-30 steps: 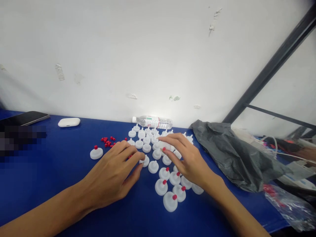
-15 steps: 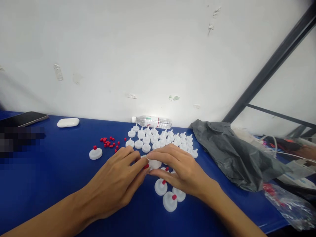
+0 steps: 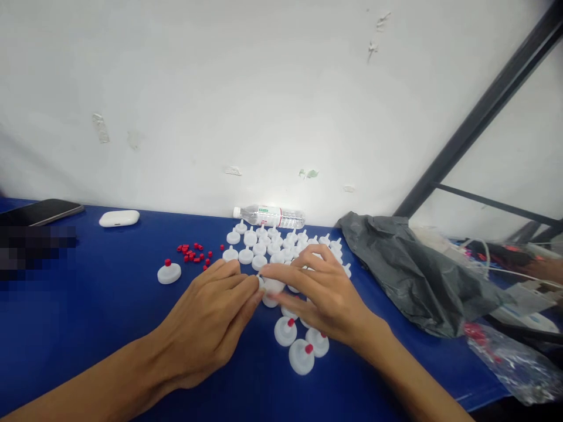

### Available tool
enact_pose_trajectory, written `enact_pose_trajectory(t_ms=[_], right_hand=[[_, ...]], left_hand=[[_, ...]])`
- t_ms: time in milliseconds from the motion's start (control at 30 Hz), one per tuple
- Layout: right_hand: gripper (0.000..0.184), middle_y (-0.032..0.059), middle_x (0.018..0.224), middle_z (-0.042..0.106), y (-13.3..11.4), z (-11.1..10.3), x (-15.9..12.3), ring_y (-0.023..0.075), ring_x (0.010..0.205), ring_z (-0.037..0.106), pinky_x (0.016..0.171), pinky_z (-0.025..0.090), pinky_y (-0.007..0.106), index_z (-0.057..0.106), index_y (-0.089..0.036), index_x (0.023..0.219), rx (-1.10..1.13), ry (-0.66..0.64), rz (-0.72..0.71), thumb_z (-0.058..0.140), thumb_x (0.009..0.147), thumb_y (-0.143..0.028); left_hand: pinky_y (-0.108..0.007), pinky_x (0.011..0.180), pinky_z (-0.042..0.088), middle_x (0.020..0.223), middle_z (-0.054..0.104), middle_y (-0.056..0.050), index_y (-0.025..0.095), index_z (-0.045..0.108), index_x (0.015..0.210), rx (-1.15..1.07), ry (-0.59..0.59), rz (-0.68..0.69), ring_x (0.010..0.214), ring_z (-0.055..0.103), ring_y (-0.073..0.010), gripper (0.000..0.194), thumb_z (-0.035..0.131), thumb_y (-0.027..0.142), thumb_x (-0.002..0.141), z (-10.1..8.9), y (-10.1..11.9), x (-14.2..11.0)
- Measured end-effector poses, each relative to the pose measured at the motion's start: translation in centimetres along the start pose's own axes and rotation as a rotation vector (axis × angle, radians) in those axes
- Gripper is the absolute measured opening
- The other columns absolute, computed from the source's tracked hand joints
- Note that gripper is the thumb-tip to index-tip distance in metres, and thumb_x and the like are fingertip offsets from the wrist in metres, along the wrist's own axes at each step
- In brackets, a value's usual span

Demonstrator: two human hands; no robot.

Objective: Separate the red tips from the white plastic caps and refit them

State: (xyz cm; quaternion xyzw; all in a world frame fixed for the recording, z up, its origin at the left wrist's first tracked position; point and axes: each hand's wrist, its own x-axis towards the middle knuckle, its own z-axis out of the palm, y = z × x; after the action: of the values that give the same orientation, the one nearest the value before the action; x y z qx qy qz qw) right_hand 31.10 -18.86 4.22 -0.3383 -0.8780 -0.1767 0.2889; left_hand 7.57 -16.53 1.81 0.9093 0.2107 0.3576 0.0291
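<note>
Though placed close together above a smooth dark blue tabletop [image 3: 105, 316], both bare hands in rather different shapes. Left hand [image 3: 213, 319]: back turned toward the camera, fingers curled, thumb and forefinger nearly meeting at the tips, just beside a round whitish plastic piece [image 3: 273, 287] located between the two hands. Right hand [image 3: 332, 293]: half open, fingers arched and spread, thumb (quite blurred) clearly apart from the forefinger, with the same round piece seen in this gap. Not possible to tell from this view the firmness of the hold, or even the presence of any hold, for either hand.

Behind the fingers, a dense group of white plastic round pieces with thin spouts [image 3: 246, 255]. On the near side, below the right hand, several white round pieces with red-capped spouts [image 3: 301, 358], some partly covered by the right hand. Beyond the left hand, toward the left, one lone red-capped white piece [image 3: 169, 274], upright, near a loose scatter of small red plastic caps [image 3: 192, 256].

Along the white scuffed wall [image 3: 197, 88], a clear plastic bottle with white cap and label [image 3: 269, 217], lying on its side. Toward the left edge, a glossy white rounded case [image 3: 119, 218] and a dark flat phone [image 3: 48, 210]. On the right, a crumpled dark grey plastic bag [image 3: 409, 264] and, nearer, a transparent plastic bag with red bits inside [image 3: 519, 363]
</note>
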Motion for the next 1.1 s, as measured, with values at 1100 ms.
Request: enact_pose_trajectory(t_ms=[1100], right_hand=[[0.03, -0.0008, 0.063, 0.061, 6.5, -4.5, -2.4, 0.0142, 0.057, 0.053, 0.057, 0.04, 0.028, 0.062, -0.021, 0.071, 0.272, -0.435, 0.685, 0.056, 0.094, -0.04]], left_hand=[[-0.036, 0.076, 0.041, 0.08, 0.06, -0.005, 0.019, 0.059, 0.081, 0.103, -0.243, 0.022, 0.079, 0.05, -0.0211, 0.018, 0.046, 0.014, 0.092, 0.4, -2.8, -0.9]])
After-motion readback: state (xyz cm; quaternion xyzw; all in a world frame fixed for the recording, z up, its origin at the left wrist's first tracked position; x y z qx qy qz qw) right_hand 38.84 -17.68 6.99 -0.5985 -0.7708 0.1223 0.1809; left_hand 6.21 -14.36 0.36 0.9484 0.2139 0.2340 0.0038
